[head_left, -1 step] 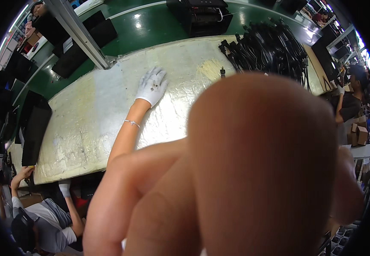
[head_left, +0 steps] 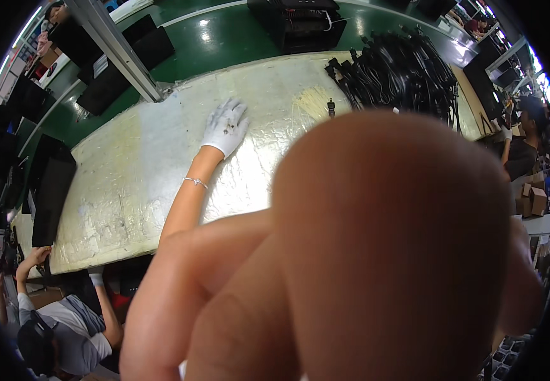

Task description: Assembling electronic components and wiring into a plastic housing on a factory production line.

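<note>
My left hand (head_left: 225,126), in a white glove with dark smudges on its back, lies palm down on the pale, film-covered tabletop (head_left: 113,190). Its fingers are stretched out, and it holds nothing that shows. A thin bracelet (head_left: 195,183) circles the wrist. Large, blurred bare fingers (head_left: 389,241) very near the lens cover the lower middle and right; they may be my right hand, but I cannot tell for certain. What they touch is hidden. Beyond them lies a heap of black cables (head_left: 402,76), with a small black connector (head_left: 331,106) and a bunch of cream ties (head_left: 311,102) beside it.
Behind the table runs a green conveyor (head_left: 218,35) carrying black device housings (head_left: 306,24). A metal post (head_left: 119,54) stands at the table's far edge. A black panel (head_left: 53,190) is at the left, near a co-worker (head_left: 65,333). Another person (head_left: 529,140) works at the right beside cardboard boxes (head_left: 532,200).
The blurred fingers near the lens have shifted slightly and cover a little more of the picture. My left hand stays in place.
</note>
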A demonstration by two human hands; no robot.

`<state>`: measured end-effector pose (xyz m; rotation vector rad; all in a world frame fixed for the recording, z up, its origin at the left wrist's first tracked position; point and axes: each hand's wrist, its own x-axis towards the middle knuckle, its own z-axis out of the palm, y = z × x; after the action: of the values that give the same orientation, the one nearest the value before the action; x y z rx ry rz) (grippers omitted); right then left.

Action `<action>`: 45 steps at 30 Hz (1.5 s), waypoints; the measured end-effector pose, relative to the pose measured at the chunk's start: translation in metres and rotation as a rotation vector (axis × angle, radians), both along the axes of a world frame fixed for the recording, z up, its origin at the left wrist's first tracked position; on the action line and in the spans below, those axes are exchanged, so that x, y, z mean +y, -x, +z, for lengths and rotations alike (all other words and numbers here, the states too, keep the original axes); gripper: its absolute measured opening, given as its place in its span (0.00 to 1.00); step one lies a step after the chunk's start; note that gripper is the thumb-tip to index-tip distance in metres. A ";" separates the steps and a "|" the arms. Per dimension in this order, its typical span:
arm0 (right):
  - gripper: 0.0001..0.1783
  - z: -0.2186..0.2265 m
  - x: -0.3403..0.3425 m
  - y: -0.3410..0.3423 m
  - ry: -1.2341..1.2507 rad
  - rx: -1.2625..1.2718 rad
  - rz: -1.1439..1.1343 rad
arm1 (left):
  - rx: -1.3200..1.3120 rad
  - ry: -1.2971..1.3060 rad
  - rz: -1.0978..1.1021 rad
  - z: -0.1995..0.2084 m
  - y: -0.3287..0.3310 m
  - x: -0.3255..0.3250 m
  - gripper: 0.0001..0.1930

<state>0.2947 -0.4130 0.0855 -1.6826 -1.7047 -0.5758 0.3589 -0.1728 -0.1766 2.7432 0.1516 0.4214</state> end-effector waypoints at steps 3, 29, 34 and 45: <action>0.12 -0.007 0.006 0.005 -0.004 0.106 0.101 | -0.009 -0.030 0.001 0.004 -0.001 -0.002 0.22; 0.13 -0.038 0.046 0.019 -0.107 0.966 0.980 | -0.053 -0.076 -0.013 0.003 -0.003 -0.002 0.20; 0.14 -0.041 0.048 0.022 -0.133 1.128 1.150 | -0.060 -0.077 -0.008 0.003 -0.003 -0.003 0.20; 0.16 -0.042 0.049 0.027 -0.187 1.480 1.540 | -0.059 -0.075 -0.010 0.006 -0.007 -0.004 0.20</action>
<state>0.2675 -0.3636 0.0439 -0.0104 -1.0952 0.9747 0.3658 -0.1765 -0.1705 2.8003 0.1096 0.5141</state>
